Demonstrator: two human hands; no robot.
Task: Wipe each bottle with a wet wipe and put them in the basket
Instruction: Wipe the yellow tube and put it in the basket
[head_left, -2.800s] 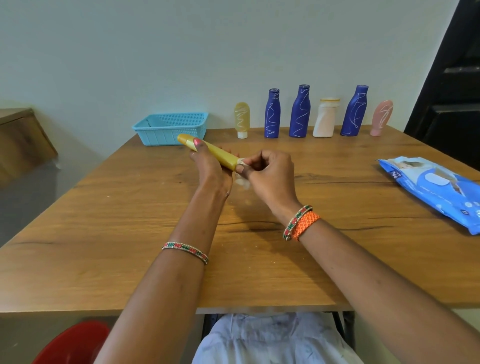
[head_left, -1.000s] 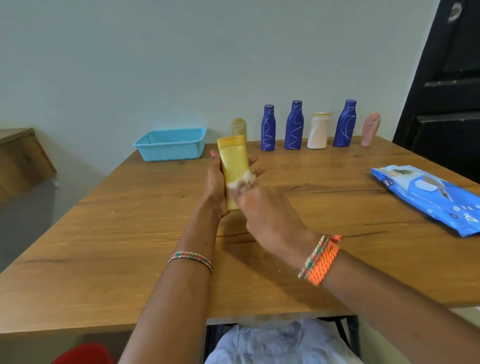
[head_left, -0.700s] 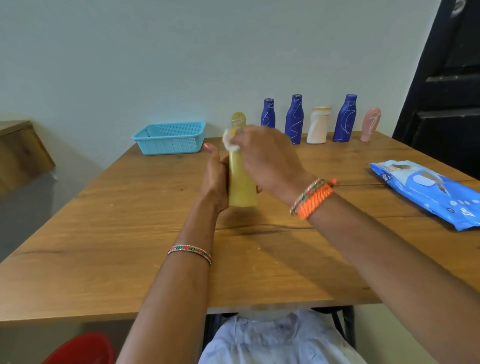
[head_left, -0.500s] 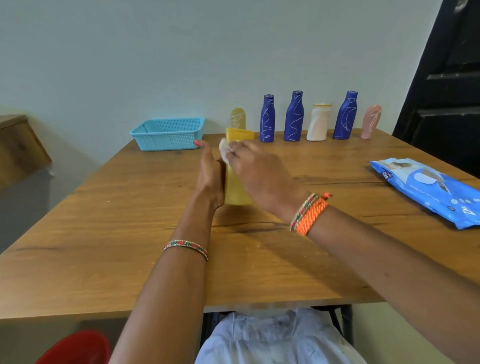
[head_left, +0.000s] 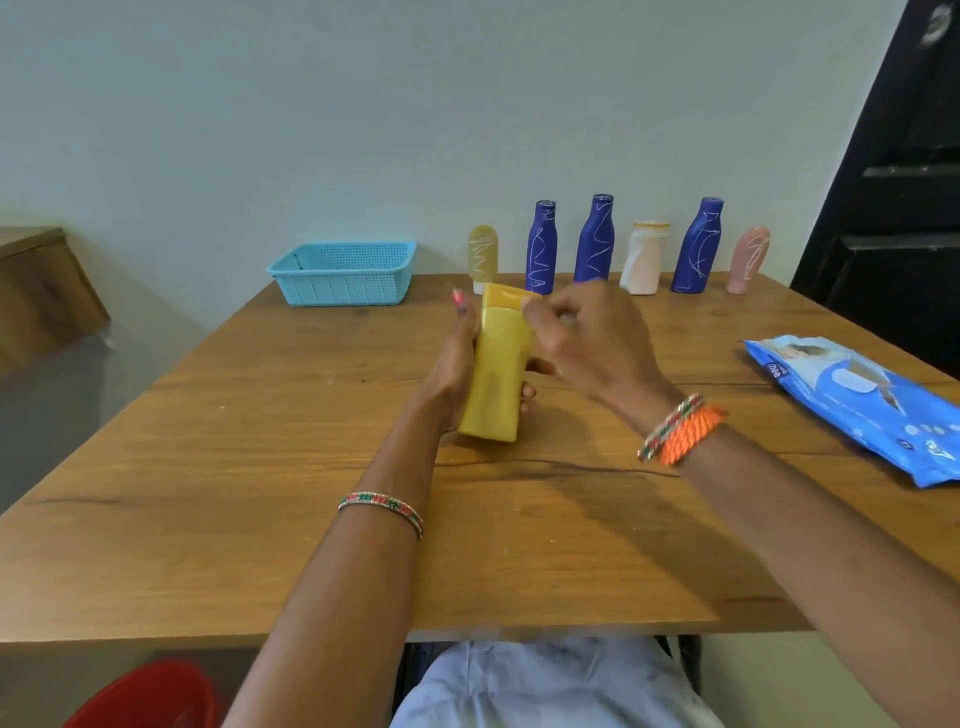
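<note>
Basket (head_left: 343, 280) noted at 11 o'clock of the table (head_left: 208, 467), at its far edge. Near table centre, the yellow bottle (head_left: 496, 374) is held upright, base just above the wood, by the left hand (head_left: 452, 369), whose fingers are wrapped round its lower body. At 1 o'clock of the bottle, the right hand (head_left: 587, 343) is curled against the cap shoulder (wipe not visible; whether one is pinched cannot be told). Six bottles (head_left: 592, 239) stand in a row at 12 to 1 o'clock. Wipes pack (head_left: 857, 405) lies at 3 o'clock. Judged: light, stiff plastic, slippery once wet; best gripped mid-body, across the flat faces.
</note>
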